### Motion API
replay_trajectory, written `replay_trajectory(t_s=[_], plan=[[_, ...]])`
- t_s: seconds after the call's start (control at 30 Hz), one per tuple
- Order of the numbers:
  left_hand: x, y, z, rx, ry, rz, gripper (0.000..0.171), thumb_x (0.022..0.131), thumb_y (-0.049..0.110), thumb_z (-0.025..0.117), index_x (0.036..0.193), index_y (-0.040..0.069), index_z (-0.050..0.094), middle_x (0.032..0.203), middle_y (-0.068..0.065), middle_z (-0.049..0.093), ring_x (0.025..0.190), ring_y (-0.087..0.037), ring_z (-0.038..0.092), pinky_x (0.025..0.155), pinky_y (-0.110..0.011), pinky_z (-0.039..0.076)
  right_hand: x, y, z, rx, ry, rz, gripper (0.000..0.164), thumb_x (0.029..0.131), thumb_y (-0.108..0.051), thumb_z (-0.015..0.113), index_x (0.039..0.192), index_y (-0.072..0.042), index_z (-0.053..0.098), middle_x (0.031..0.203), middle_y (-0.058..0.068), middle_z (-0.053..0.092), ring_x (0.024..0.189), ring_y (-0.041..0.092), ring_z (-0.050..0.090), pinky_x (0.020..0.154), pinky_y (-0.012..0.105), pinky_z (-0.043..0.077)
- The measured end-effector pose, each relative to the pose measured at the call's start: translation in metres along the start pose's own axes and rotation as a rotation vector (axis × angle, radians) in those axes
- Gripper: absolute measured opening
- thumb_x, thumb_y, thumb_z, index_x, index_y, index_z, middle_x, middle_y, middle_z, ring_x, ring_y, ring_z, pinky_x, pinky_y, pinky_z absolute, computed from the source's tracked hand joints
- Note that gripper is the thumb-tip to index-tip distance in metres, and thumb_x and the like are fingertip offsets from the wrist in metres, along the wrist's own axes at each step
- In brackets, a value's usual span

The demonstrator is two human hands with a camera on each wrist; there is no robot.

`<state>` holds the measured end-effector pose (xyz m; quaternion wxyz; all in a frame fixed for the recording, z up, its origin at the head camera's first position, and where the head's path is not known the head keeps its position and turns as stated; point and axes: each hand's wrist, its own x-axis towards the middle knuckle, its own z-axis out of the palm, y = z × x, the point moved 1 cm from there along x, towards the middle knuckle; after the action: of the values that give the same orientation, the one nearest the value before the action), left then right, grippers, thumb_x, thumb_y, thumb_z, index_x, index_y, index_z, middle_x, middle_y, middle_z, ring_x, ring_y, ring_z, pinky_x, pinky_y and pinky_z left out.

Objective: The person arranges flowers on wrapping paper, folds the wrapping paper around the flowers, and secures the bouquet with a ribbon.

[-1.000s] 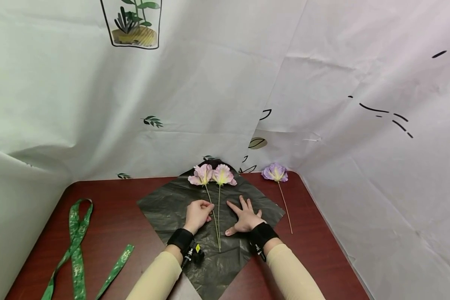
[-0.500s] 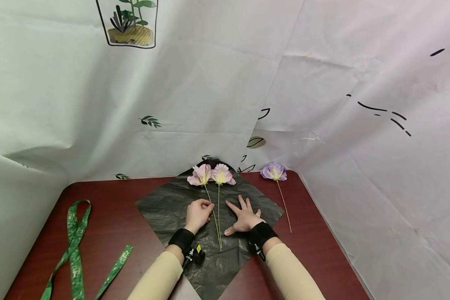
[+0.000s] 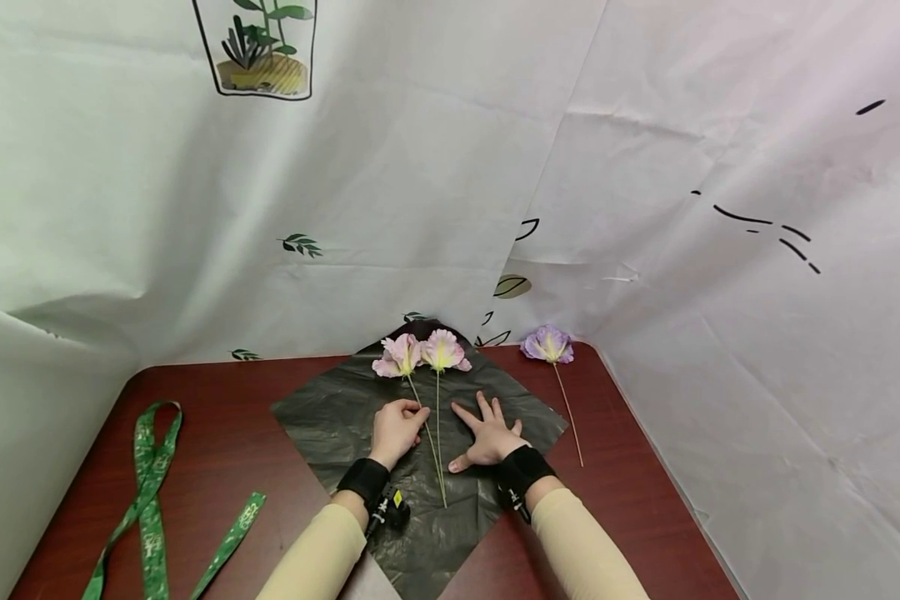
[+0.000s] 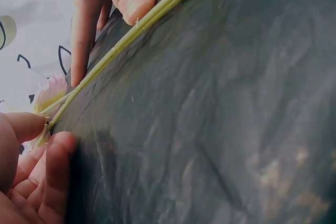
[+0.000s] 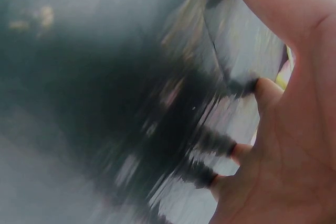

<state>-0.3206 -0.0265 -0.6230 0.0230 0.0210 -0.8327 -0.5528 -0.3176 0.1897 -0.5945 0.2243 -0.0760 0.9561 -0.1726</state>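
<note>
Pinching stem [image 3: 416, 392] of left pink flower [image 3: 399, 357], our left grip [image 3: 396, 432] was closed; right grip [image 3: 491, 435], spread wide, rested on black sheet [image 3: 420, 546]. Second pink flower [image 3: 442, 351] lay beside it on sheet. We noted purple flower [image 3: 547, 344] at right of bench [image 3: 247, 425], green ribbon [image 3: 148, 457] at left.

I see two flowers [image 3: 444, 352] on a sheet [image 3: 330, 408] on the counter [image 3: 232, 433], ribbon [image 3: 144, 450] off left, third flower [image 3: 547, 344] just off right.
</note>
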Motion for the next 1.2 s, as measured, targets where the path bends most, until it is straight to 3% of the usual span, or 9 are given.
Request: replay_trajectory(t_s=[0.2, 0.4, 0.57, 0.73, 0.93, 1.07, 1.2], plan=[[-0.001, 0.002, -0.002, 0.007, -0.003, -0.026, 0.024, 0.103, 0.017, 0.081, 0.118, -0.001, 0.081, 0.073, 0.002, 0.072, 0.047, -0.011, 0.064, 0.051, -0.03, 0.053, 0.012, 0.009, 0.01, -0.006, 0.016, -0.004, 0.121, 0.077, -0.056, 0.1, 0.177, -0.039, 0.033, 0.187, 0.013, 0.0, 0.17, 0.046, -0.007, 0.12, 0.09, 0.006], [0.0, 0.008, -0.002, -0.008, 0.04, -0.042, 0.021, 0.103, 0.012, 0.08, 0.119, -0.002, 0.081, 0.075, -0.001, 0.073, 0.049, -0.012, 0.065, 0.05, -0.029, 0.052, 0.006, 0.005, 0.008, 0.0, 0.012, -0.016, 0.121, 0.077, -0.057, 0.1, 0.177, -0.039, 0.033, 0.187, 0.015, 0.002, 0.17, 0.047, -0.004, 0.119, 0.091, 0.006], [0.003, 0.006, -0.005, 0.021, 0.076, 0.003, 0.025, 0.106, 0.009, 0.077, 0.127, -0.003, 0.08, 0.084, -0.004, 0.076, 0.057, -0.013, 0.066, 0.06, -0.034, 0.057, -0.005, -0.005, 0.002, -0.007, 0.008, -0.035, 0.12, 0.078, -0.059, 0.099, 0.176, -0.039, 0.035, 0.186, 0.017, 0.004, 0.17, 0.05, -0.001, 0.117, 0.092, 0.008], [0.005, 0.004, -0.007, 0.099, 0.092, 0.06, 0.027, 0.107, 0.013, 0.076, 0.131, 0.001, 0.081, 0.087, -0.003, 0.074, 0.066, -0.012, 0.063, 0.067, -0.036, 0.053, -0.014, -0.016, -0.004, -0.009, -0.013, -0.027, 0.117, 0.081, -0.055, 0.098, 0.177, -0.036, 0.034, 0.187, 0.016, 0.003, 0.17, 0.048, -0.002, 0.121, 0.089, 0.009], [0.006, 0.003, -0.002, 0.077, 0.059, 0.05, 0.03, 0.105, 0.016, 0.078, 0.131, 0.0, 0.081, 0.081, 0.0, 0.073, 0.057, -0.011, 0.066, 0.056, -0.032, 0.052, -0.009, -0.006, -0.001, -0.011, -0.034, -0.019, 0.12, 0.082, -0.057, 0.096, 0.179, -0.037, 0.028, 0.187, 0.016, -0.002, 0.17, 0.048, -0.006, 0.121, 0.089, 0.008], [0.006, 0.003, 0.0, 0.104, 0.075, 0.091, 0.029, 0.103, 0.016, 0.081, 0.127, -0.002, 0.082, 0.083, -0.001, 0.074, 0.066, -0.013, 0.066, 0.064, -0.035, 0.054, -0.002, 0.004, 0.003, -0.013, -0.04, -0.012, 0.124, 0.08, -0.06, 0.097, 0.179, -0.04, 0.025, 0.187, 0.015, -0.007, 0.17, 0.047, -0.011, 0.119, 0.091, 0.005], [0.005, 0.005, 0.0, 0.135, 0.093, 0.085, 0.027, 0.103, 0.016, 0.082, 0.124, 0.0, 0.084, 0.084, -0.002, 0.074, 0.071, -0.017, 0.066, 0.069, -0.039, 0.054, -0.001, 0.006, 0.005, -0.002, -0.041, -0.025, 0.124, 0.079, -0.063, 0.097, 0.179, -0.041, 0.025, 0.187, 0.015, -0.007, 0.169, 0.048, -0.011, 0.118, 0.092, 0.004]])
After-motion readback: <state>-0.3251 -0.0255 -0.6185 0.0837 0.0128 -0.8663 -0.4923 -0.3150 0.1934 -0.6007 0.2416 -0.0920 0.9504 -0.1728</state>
